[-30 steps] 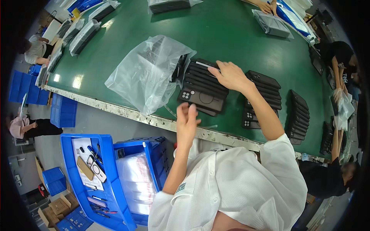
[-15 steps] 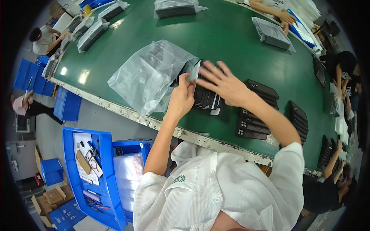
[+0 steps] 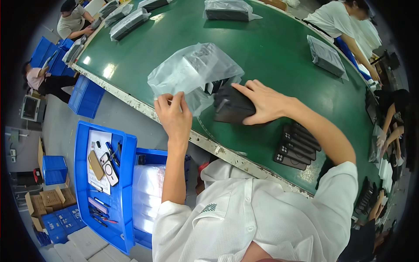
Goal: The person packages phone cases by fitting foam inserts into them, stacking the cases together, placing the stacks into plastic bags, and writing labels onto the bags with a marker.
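A translucent plastic bag [image 3: 168, 78] lies on the green table with dark phone cases partly inside it, seen through its film and at its mouth. My left hand [image 3: 174, 114] is closed at the bag's near edge, thumb and fingers pinching the film. My right hand [image 3: 267, 104] is wrapped round a stack of black phone cases [image 3: 233, 107], right beside the bag's mouth; the stack is slightly blurred. To the right, nearer me, a row of black phone cases [image 3: 297, 146] leans overlapped on the table.
Filled grey bags [image 3: 229, 11] lie along the table's far side, another [image 3: 327, 56] at the far right. Below the worn table edge [image 3: 131, 102], a blue bin [image 3: 126, 183] holds phone cases, pens and paper. Other people work around the table.
My right hand went from spread fingers over the cases to gripping a stack. My left hand shifted from the cases at the bag's mouth to its near edge. The view has turned somewhat.
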### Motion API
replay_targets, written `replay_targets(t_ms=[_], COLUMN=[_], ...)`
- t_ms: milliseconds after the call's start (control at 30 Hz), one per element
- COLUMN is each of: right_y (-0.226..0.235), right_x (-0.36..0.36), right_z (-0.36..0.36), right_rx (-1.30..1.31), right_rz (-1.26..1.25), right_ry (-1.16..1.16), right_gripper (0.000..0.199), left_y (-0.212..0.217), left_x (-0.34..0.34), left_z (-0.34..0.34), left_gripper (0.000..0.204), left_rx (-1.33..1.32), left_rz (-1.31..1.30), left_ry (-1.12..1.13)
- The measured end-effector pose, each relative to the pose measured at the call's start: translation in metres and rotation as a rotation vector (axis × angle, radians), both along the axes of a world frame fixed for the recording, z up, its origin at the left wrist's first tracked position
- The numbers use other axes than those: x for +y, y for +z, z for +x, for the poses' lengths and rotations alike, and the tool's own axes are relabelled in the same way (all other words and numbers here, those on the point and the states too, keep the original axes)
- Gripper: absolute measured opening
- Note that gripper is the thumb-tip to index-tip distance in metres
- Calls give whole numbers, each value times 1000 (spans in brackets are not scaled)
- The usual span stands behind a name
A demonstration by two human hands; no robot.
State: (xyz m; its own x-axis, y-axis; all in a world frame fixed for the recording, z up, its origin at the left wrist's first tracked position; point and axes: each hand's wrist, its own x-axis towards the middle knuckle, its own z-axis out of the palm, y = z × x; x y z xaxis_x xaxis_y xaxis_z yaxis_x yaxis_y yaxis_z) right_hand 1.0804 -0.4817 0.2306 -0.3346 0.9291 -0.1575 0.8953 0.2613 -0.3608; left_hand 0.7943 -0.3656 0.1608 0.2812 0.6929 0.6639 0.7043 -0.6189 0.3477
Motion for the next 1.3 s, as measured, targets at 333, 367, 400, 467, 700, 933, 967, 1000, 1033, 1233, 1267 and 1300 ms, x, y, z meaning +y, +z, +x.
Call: replay_targets(t_ms=[333, 367, 400, 467, 700, 933, 967, 1000, 1033, 1233, 1267, 1300], right_y=[-45, -47, -50, -55, -66, -75, -76, -82, -90, -113, -114, -113], right_x=[104, 103, 101, 103, 105, 88, 73, 65, 58, 83, 93, 103], right_z=[-131, -137, -139, -146, -168, -147, -144, -138, -132, -144, -144, -146], right_rx=[126, 114, 96, 55, -131, -86, -153, -155, 19, 450, 489, 514], right_rz=[-54, -28, -6, 53, 201, 199, 290, 284, 296, 441, 506, 566], right_ry=[-520, -526, -536, -512, -400, -525, -519, -512, -544, -664, -701, -717], right_gripper=[125, 122, 119, 116, 109, 120, 120, 120, 120, 115, 113, 105], left_y=[-32, -39, -40, -42, -23, -59, -59, -60, -61, -77, -77, -80], left_x=[19, 21, 20, 18, 23, 0, 3, 5, 6, 32, 32, 34], left_z=[-21, -26, -25, -23, -14, -38, -41, -42, -40, -26, -19, -23], left_gripper=[15, 15, 14, 14, 13, 42, 42, 41, 41, 17, 15, 12], left_rx=[-173, -250, -331, -284, -703, -151, -151, -128, -108, -253, -231, -173], left_rz=[171, 150, 124, 217, 1, -59, -61, -119, -174, -300, -262, -207], left_ry=[-14, 32, 77, 14, 180, -47, -43, 32, 111, 11, -52, -21])
